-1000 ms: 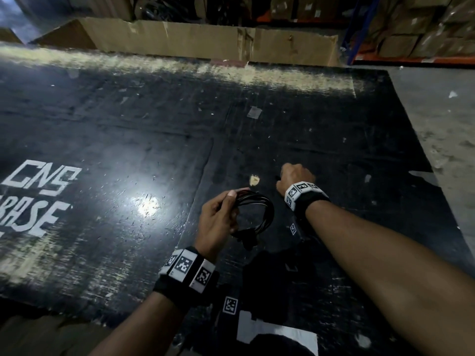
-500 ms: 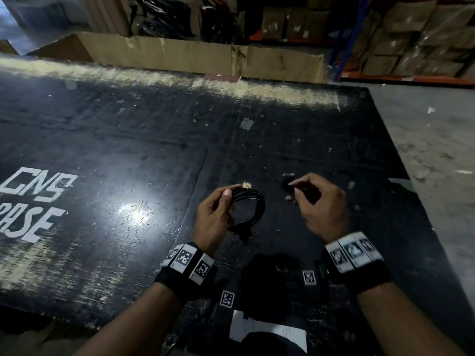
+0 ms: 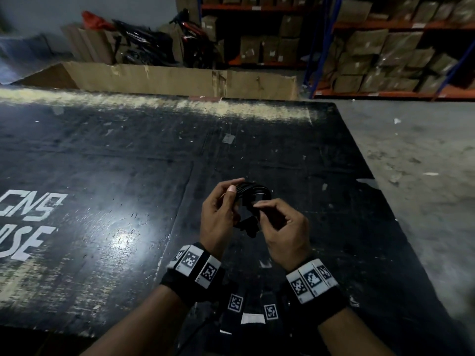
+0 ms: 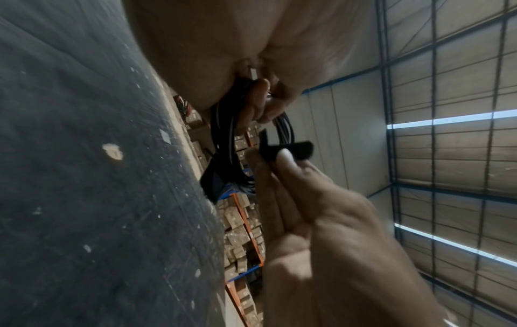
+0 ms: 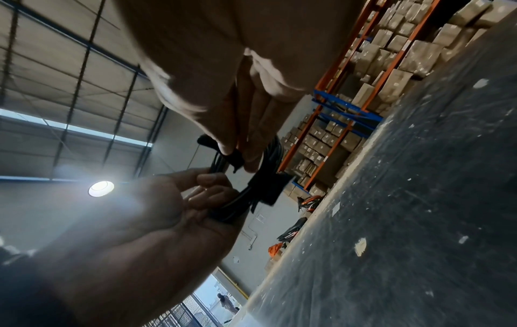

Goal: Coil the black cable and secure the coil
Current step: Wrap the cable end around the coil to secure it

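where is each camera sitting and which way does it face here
Head view: worn on the head, looking forward and down over the scuffed black table; both forearms, left hand and right hand show.
Left wrist view: sits at the left wrist, looking along the palm to the coiled black cable.
Right wrist view: sits at the right wrist, looking along its fingers, which pinch a short black strap.
Shared: both wrist views show both hands, the coil, the strap and the warehouse roof.
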A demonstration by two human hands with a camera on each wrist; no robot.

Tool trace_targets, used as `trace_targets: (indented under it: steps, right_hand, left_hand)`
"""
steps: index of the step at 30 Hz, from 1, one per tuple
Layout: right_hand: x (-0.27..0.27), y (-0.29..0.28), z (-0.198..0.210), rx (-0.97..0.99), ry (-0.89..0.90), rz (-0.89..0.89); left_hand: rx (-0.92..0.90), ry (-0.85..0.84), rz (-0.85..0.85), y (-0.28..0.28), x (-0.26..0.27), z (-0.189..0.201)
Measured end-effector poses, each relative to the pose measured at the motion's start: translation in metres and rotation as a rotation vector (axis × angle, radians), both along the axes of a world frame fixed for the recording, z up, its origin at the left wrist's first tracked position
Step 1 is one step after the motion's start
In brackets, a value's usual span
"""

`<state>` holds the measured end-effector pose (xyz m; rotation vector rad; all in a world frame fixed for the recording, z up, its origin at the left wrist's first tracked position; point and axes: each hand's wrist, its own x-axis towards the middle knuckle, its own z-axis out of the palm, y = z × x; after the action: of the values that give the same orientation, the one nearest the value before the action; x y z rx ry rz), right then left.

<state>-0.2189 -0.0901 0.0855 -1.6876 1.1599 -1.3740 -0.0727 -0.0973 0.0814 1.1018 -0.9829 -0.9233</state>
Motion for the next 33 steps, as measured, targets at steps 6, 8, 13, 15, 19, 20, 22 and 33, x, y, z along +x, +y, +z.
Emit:
trace_targets:
  steps: [6,8,13,15,19,20,22,33]
  right_hand:
    - [0.007,0.007,0.012,-0.047,-0.073,-0.065]
    - [0.007,0.008,0.014,-0.064,-0.085,-0.059]
    - [0.004,0.013,0.016,-0.078,-0.089,-0.048]
    - [0.004,0.015,0.018,-0.093,-0.025,-0.066]
    - [0.002,0.019,0.028,-0.205,0.168,-0.161]
    - [0.001,0.020,0.031,-0.242,0.223,-0.179]
    - [-0.003,0.020,0.038,-0.288,0.287,-0.183]
    - [-0.023,-0.003,0.041,-0.031,-0.104,0.057]
  left_hand:
    - [0.083,0.082,0.015,0.012,-0.012,0.008]
    - [0.123,0.099,-0.041,0.014,-0.011,0.009]
    - [0.105,0.060,-0.068,0.018,-0.011,0.014]
    - [0.071,0.021,-0.048,0.021,-0.012,0.015]
    - [0.014,-0.126,0.002,0.021,-0.011,0.010]
    - [-0.002,-0.170,0.011,0.022,-0.010,0.009]
    - [-0.041,-0.263,0.011,0.025,-0.007,0.008]
    - [-0.081,-0.265,-0.092,0.036,0.000,0.020]
